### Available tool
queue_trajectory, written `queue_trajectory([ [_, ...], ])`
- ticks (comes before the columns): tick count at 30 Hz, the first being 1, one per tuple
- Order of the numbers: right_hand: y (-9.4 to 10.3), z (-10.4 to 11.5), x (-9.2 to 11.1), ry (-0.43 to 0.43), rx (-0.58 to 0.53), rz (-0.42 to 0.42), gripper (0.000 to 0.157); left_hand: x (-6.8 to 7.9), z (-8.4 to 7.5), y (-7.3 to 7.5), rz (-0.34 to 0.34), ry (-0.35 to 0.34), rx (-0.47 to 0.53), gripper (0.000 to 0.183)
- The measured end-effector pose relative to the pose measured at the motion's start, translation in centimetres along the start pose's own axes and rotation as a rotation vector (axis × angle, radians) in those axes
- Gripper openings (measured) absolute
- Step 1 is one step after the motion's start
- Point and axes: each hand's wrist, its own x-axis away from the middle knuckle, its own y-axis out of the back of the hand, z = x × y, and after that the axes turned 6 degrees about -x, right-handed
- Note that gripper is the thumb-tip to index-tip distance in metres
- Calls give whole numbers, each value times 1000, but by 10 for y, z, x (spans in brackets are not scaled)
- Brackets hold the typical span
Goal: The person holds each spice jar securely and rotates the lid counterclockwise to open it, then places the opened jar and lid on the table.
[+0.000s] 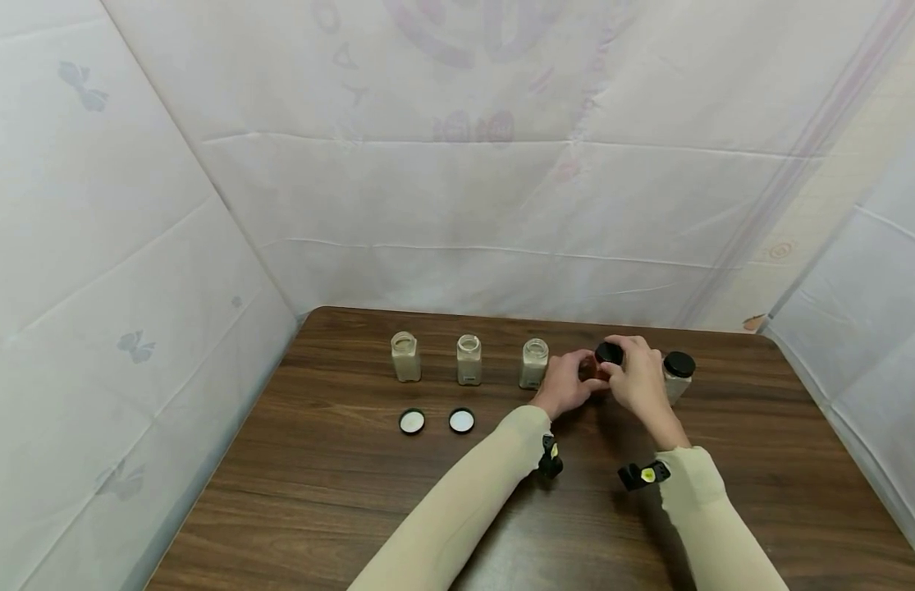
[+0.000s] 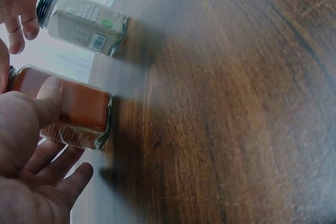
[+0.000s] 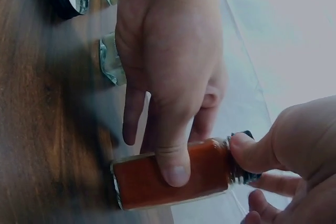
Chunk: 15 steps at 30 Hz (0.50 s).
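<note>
At far left, an uncapped jar [image 1: 406, 361], a second uncapped jar [image 1: 468, 364] and a third uncapped jar [image 1: 534, 365] stand in a row on the table [image 1: 317, 492]. A loose lid [image 1: 412, 422] and another lid [image 1: 461, 421] lie liner-up before the first two. Hazard: a wide sweep of the left sleeve [image 1: 457, 501] could displace the lids. The third jar stands just beside the left hand [image 1: 568, 382]; a leftward knock could tip it and spill its contents.

The left hand grips the red jar [image 3: 136, 184], thumb on one face, fingers opposite. This jar stands roughly upright between the hands; base contact with the table cannot be confirmed. Hazard: light pressure on smooth glass may let the jar rotate or slip.

The right hand [image 1: 640, 377] pinches the black cap [image 1: 609, 353] between thumb and fingers. Hazard: if the cap frees abruptly, the jerk could spill powder. At far right, a capped jar [image 1: 677, 382] stands just beside this hand; an outward wrist swing could topple it.
</note>
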Motion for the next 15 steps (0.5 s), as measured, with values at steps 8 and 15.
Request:
queue_trajectory([
  [8, 9, -4, -5, 83, 24, 116, 49, 0, 0, 1, -6, -15, -18, 42],
  [15, 4, -1, -2, 53, 27, 6, 74, 1, 1, 1, -1, -10, -31, 45],
])
